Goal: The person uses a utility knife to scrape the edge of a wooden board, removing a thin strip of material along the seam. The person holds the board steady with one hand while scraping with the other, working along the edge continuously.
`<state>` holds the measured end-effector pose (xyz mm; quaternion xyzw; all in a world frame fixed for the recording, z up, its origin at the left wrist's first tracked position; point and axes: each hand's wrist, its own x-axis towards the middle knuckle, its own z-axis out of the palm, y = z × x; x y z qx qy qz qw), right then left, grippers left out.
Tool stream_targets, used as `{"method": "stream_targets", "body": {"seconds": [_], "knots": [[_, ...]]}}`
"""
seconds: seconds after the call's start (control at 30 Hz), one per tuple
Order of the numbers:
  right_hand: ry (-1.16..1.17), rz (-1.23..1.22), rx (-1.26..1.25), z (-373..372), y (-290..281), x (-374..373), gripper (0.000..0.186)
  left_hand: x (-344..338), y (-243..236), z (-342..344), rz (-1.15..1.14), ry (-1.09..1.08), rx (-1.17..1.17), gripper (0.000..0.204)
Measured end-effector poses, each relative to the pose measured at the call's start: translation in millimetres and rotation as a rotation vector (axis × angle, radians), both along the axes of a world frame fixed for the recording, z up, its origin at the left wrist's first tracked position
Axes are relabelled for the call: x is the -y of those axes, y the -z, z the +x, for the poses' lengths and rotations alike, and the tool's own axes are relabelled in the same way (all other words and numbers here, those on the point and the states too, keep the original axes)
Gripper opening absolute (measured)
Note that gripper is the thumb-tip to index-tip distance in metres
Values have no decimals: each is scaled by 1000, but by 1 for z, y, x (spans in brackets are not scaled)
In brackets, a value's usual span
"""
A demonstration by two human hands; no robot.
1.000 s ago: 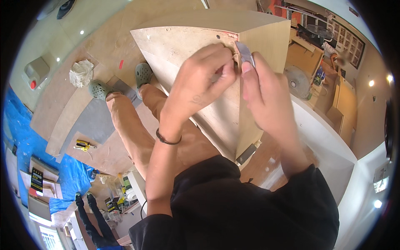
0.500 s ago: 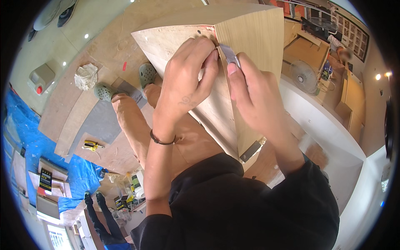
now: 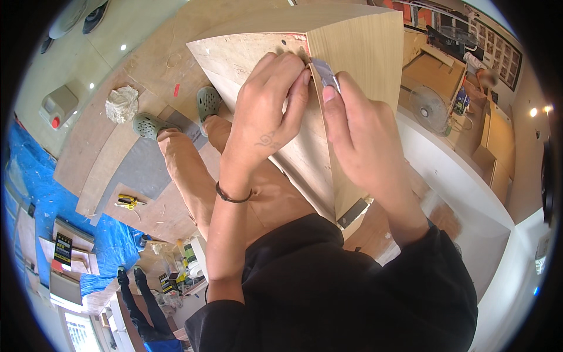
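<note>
At the wood-grained panel (image 3: 360, 56), my right hand (image 3: 365, 132) grips a metal blade (image 3: 324, 73); left hand (image 3: 267, 108) clenched, contents hidden; farther left, a lettered black package (image 3: 63, 249).

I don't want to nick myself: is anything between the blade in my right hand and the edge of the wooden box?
Nothing visible stands between the blade and the edge of the wooden box. Your left hand is close, just left of the blade.
</note>
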<state>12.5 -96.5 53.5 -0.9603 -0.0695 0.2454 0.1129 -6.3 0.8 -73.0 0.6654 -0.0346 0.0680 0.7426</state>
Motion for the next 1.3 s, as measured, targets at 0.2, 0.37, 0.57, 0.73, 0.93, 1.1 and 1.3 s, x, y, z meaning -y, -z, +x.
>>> {"method": "stream_targets", "body": {"seconds": [0.2,0.37,0.57,0.73,0.93,1.1,1.3], "knots": [[19,35,-15,2,-1,1,20,0,0,1,-14,-2,20,7],[-5,-4,11,0,-1,-1,19,0,-1,0,-43,-11,0,7],[-52,-64,38,-2,-1,-3,17,3,1,-1,-55,-14,-10,6],[-44,-70,43,-4,3,-2,16,5,-2,-2,-30,-11,-56,10],[-46,-76,20,-4,0,-4,16,6,-2,-6,-39,-6,-116,12],[-65,-90,23,-2,-1,-5,17,6,-2,-7,-70,3,-139,13],[-109,-109,5,2,-2,-5,17,7,-3,-7,-101,-11,-148,16]]}}
